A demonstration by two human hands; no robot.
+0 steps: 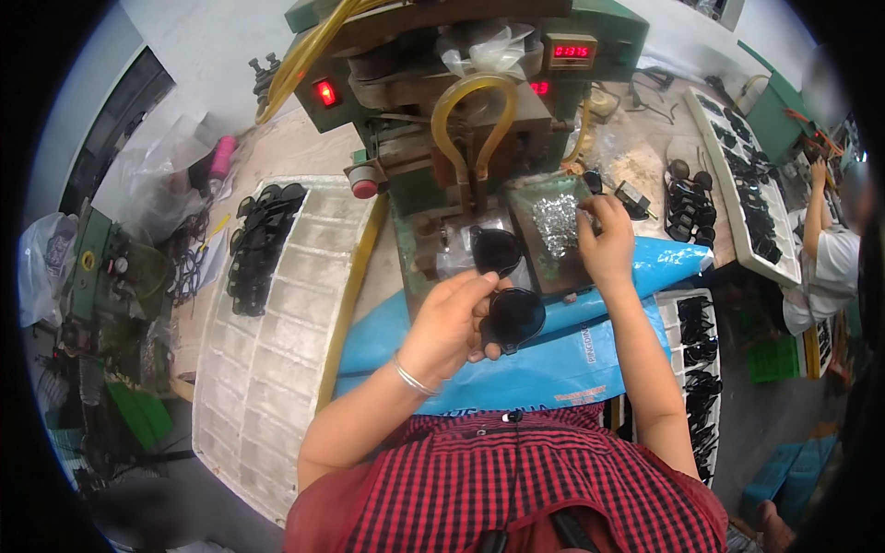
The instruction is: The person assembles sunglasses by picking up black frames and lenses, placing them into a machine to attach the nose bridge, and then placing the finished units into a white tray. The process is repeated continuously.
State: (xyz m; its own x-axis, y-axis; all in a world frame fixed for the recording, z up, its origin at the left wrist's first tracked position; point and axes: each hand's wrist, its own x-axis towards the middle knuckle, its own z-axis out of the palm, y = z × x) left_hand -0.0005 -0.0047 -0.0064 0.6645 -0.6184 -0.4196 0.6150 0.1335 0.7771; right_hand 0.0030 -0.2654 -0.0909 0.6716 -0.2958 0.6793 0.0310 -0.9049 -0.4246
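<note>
My left hand (449, 323), with a bangle at its wrist, grips a pair of dark sunglasses (516, 318) around the middle. One round lens points up toward the machine and the other down toward me. At the right edge of a metal tray (573, 279) is my right hand (608, 244), its fingers drawn together in a pinch. Whatever they hold, if anything, is too small to make out. Small shiny metal pieces (557, 226) lie heaped in the tray. Just beyond the sunglasses stands a green press machine (415, 184) with a looped yellow tube (442, 115).
A long white compartment tray (277, 341) on the left has several dark frames (263, 249) at its far end. More trays of glasses, one white-rimmed (790, 269), stand at the right. Blue plastic sheeting (553, 364) covers the near edge. A person (820, 276) works at far right.
</note>
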